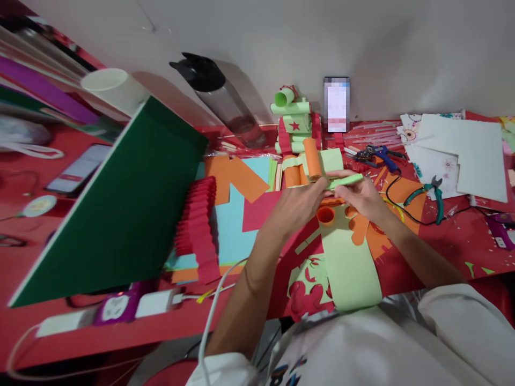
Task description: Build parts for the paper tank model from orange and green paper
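Observation:
A narrow light green paper piece is held between my two hands, above the middle of the table. My left hand is closed on its left end, fingertips pinched. On the right part of it, my right hand is closed too, thumb toward the left hand. Just behind the hands lie an orange paper roll and pale green rolled paper. An orange paper ring sits below the hands. Beneath it a long pale green sheet curls over the table's front edge.
A paper tank model stands at the wall beside a propped phone and a bottle. A glue gun and pliers lie right. A green board leans left, near ruffled red paper and a power strip.

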A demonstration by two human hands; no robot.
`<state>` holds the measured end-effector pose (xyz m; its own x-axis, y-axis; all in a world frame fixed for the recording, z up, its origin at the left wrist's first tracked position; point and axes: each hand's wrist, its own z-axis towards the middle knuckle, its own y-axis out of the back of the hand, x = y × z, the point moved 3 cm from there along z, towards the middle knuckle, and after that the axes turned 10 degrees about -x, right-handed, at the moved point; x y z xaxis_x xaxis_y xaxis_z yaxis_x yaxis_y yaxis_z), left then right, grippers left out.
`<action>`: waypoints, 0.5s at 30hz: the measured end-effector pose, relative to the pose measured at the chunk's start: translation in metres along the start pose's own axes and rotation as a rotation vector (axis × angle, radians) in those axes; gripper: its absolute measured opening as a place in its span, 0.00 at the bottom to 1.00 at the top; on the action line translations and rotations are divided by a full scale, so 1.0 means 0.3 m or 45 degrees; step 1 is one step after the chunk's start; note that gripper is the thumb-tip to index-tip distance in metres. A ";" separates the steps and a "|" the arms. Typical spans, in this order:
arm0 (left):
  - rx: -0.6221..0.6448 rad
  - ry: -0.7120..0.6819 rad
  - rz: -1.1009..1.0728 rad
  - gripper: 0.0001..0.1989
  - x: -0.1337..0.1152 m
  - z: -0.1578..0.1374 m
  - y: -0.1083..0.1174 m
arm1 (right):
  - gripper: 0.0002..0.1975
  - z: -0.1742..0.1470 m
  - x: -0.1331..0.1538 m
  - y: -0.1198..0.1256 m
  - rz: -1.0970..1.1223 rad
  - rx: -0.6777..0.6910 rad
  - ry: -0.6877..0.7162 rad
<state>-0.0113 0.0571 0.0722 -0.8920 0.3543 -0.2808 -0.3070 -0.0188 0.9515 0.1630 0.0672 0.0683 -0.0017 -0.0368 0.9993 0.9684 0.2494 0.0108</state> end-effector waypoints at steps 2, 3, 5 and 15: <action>-0.008 -0.022 -0.065 0.16 -0.008 0.003 0.002 | 0.17 0.018 -0.002 -0.010 0.017 -0.031 0.019; -0.017 -0.024 -0.108 0.17 -0.007 0.002 0.005 | 0.17 0.022 -0.004 -0.009 0.009 -0.064 0.031; -0.036 -0.003 -0.208 0.18 0.002 -0.008 0.012 | 0.18 0.020 -0.007 0.010 -0.008 -0.191 0.064; -0.138 -0.036 -0.755 0.21 0.101 -0.153 -0.101 | 0.10 -0.123 -0.111 0.077 -0.420 -0.349 0.090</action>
<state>-0.0443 0.0255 0.0292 -0.5498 0.3581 -0.7546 -0.7827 0.0947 0.6152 0.1946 0.0383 0.0340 -0.3144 -0.1402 0.9389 0.9493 -0.0524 0.3100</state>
